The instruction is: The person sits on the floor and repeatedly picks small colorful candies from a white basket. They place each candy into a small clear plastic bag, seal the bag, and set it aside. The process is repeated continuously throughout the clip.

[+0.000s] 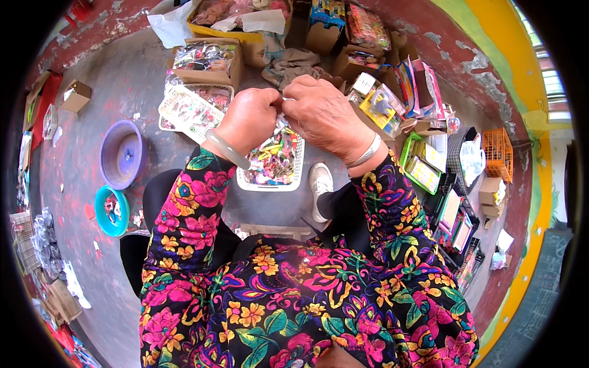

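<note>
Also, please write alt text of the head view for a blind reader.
The left hand and right hand, in flowered sleeves, are pinched close together over the far end of a white basket of small colourful items; anything held is unclear. Cardboard boxes stand beyond, with a purple basin and turquoise bowl at left.

Small pale piece (283,105), mostly hidden between the meeting fingertips of the left hand (250,115) and right hand (325,115); its form cannot be made out. Below: white plastic basket (300,164), upright on the floor, openwork-walled, partly covered by the hands, filled with a loose jumble of small multicoloured items (276,156).
</note>
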A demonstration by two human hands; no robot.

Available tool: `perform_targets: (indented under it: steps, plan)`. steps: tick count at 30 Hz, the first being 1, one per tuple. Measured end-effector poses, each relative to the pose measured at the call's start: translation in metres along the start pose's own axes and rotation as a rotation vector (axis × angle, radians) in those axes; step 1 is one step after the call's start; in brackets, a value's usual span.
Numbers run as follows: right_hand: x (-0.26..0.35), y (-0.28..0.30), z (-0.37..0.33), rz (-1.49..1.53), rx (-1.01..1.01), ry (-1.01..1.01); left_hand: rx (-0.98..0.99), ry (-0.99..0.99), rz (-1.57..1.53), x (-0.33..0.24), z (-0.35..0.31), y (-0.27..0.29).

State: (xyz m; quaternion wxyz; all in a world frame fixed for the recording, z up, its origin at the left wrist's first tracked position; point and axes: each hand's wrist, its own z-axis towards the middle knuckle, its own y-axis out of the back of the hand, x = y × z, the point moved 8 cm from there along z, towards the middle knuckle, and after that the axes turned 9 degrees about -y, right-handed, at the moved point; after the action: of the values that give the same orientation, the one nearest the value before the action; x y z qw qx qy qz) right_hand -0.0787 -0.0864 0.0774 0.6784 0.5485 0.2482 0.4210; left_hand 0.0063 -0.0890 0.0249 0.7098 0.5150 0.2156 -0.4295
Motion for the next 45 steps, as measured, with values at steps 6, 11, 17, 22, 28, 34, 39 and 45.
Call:
perform_targets:
  steps: [6, 11, 17, 22, 28, 34, 39, 45]
  plan:
    - [-0.004, 0.006, -0.003, 0.163, -0.108, 0.015, -0.007, 0.010, -0.082, -0.001, 0.001, 0.006]
    - [0.000, -0.009, -0.002, 0.078, -0.015, 0.029, 0.105, 0.012, 0.077, 0.001, 0.000, -0.010]
    - [-0.037, -0.002, -0.008, 0.787, -0.152, -0.488, -0.003, 0.344, -0.551, 0.018, 0.000, 0.001]
    - [-0.052, -0.025, -0.010, 1.165, 0.152, -0.683, 0.030, 0.310, -0.591, 0.008, 0.001, 0.007]
    - [-0.053, -0.024, -0.010, 1.208, 0.139, -0.670, 0.072, 0.294, -0.552, 0.007, 0.001, 0.007]
    - [-0.057, -0.024, -0.011, 1.216, 0.091, -0.683, -0.107, 0.212, -0.651, 0.005, 0.003, 0.012]
    - [-0.057, -0.023, -0.009, 1.220, -0.023, -0.630, -0.061, 0.175, -0.595, -0.002, 0.003, 0.010]
    - [-0.066, -0.030, -0.013, 1.212, 0.016, -0.697, -0.037, 0.196, -0.588, 0.009, 0.003, 0.004]
